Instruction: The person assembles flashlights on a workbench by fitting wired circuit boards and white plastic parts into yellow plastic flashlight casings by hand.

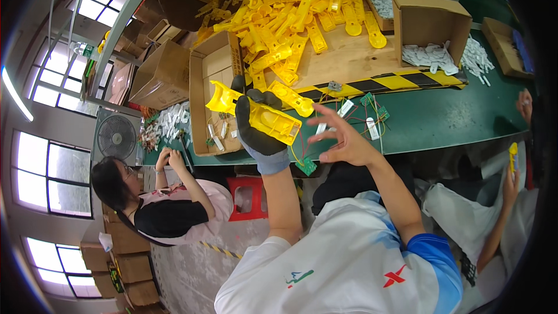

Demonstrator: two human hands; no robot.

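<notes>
My left hand (260,131), in a dark knitted work glove, was closed around a long yellow moulded plastic housing (256,113), holding it up in front of the green-topped workbench (442,119). A thin wire hung from the housing's near end down to a small green circuit board (306,166) dangling below the bench edge. My right hand (343,139) was bare and open, fingers spread, gripping nothing, just beside the housing's right end.

Beyond the housing on the workbench lay a pale wooden board (349,58) edged with a yellow-and-black striped warning strip (401,81), and on it a heap of matching yellow plastic shells (290,23). On the bench between the strip and my right hand lay small green circuit boards with wires (363,110). To the right on the board stood an open brown cardboard box (430,20) on its side with white flat plastic pieces (433,57) spilling out. At the left end of the workbench sat a shallow open cardboard carton (212,90).

Left of the workbench a seated person (168,209) worked with both hands; behind them were a grey round fan (116,136), stacked brown cartons (157,75) and bright windows (52,174)
</notes>
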